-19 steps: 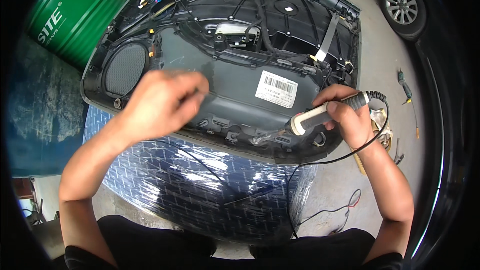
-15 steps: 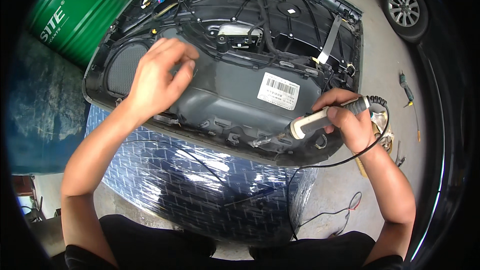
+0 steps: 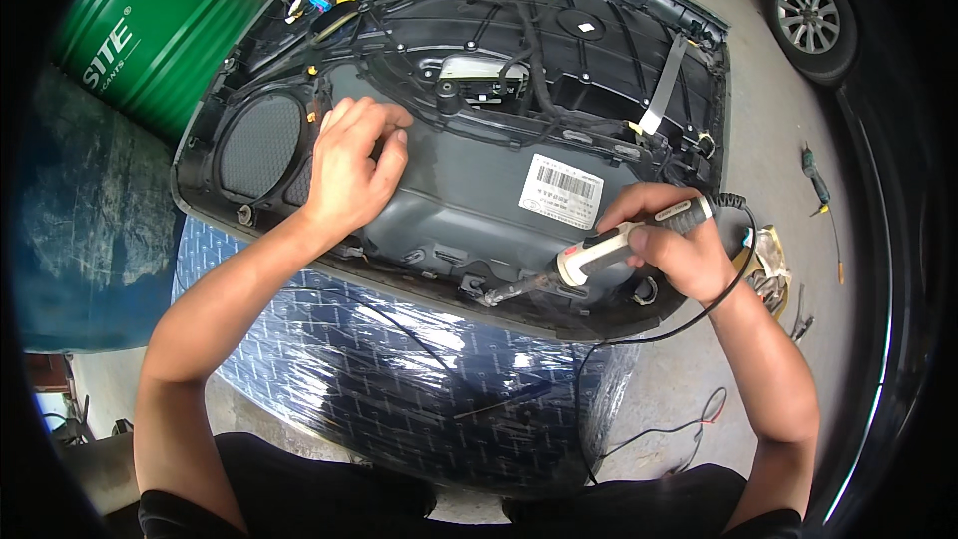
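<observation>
My right hand [image 3: 679, 245] is closed around the grey and cream handle of a corded soldering iron [image 3: 589, 258]. Its metal tip points down-left at the lower edge of a black car door panel [image 3: 439, 175] and appears to meet a small plastic mount there; exact contact is hard to tell. My left hand [image 3: 357, 155] rests on the panel beside the round speaker grille [image 3: 261, 147], fingers loosely bent and thumb apart, with nothing visible in it. A white barcode label [image 3: 561, 190] sits between the hands.
A film-wrapped blue support [image 3: 389, 379] lies beneath the panel. Green drums [image 3: 160, 20] stand at the left. A dark car [image 3: 868, 190] lines the right side. A green-handled tool [image 3: 813, 180] and a cable with a red end [image 3: 699, 419] lie on the floor.
My right hand has brought the soldering iron left, its tip shifting left and slightly down along the panel edge. My left hand has moved right and a little lower, away from the speaker grille.
</observation>
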### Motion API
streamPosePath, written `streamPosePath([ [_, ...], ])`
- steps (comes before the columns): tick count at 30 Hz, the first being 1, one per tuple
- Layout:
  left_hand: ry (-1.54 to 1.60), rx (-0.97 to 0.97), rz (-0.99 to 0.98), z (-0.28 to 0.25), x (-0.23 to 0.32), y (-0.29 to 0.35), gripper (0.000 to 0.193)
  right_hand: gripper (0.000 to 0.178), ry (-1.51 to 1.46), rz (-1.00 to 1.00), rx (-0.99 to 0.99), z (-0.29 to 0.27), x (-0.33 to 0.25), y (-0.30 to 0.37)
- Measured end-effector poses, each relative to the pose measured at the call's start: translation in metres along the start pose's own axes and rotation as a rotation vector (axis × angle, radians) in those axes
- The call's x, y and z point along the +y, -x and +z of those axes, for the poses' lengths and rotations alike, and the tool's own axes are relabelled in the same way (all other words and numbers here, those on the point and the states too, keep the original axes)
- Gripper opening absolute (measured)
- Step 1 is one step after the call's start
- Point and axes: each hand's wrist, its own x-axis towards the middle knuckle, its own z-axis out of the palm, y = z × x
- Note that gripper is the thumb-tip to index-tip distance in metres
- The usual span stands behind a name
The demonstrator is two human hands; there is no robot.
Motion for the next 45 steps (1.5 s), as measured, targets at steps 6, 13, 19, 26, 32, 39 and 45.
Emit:
streamPosePath([
  [6,0.036,-0.016,-0.034,0.001,0.000,0.001,0.014,0.021,-0.028,0.048,0.008,0.000,0.003,-0.001],
  [13,0.066,-0.040,-0.069,0.002,0.000,0.002,0.014,0.020,-0.098,0.049,0.011,-0.003,0.018,-0.004],
  [19,0.078,-0.058,-0.072,0.000,0.003,0.001,0.013,0.025,-0.205,0.172,0.128,0.001,0.032,-0.008],
  [26,0.085,-0.059,-0.092,0.002,0.001,0.002,0.014,0.029,-0.265,0.163,0.209,-0.004,0.033,-0.008],
  [32,0.086,-0.058,-0.084,0.002,0.000,0.004,0.013,0.028,-0.247,0.153,0.177,0.002,0.035,-0.012],
  [39,0.095,-0.066,-0.084,0.003,0.001,0.002,0.014,0.029,-0.217,0.185,0.196,0.004,0.034,-0.015],
  [45,0.102,-0.064,-0.081,0.003,0.000,0.002,0.014,0.029,-0.188,0.209,0.231,0.006,0.024,-0.016],
])
